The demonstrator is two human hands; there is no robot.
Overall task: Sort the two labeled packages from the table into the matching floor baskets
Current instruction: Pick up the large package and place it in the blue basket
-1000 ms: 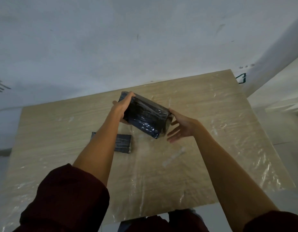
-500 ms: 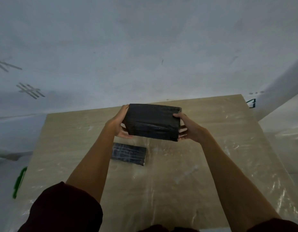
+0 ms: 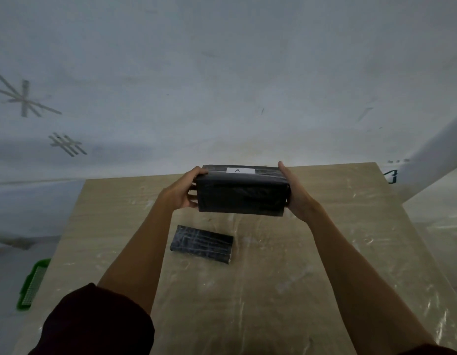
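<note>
black package [image 3: 241, 194] now tilted level, its white "a" label [image 3: 240, 170] newly in view

Table [image 3: 325, 252] bare right; flat package [image 3: 202, 244] obstructs left-centre.

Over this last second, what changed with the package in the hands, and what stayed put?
The larger black package went from tilted, with only the left hand gripping it, to level and clamped at both ends as the right hand closed on it. It was turned so a white label reading A now shows on top. The smaller package stayed flat on the table.
</note>
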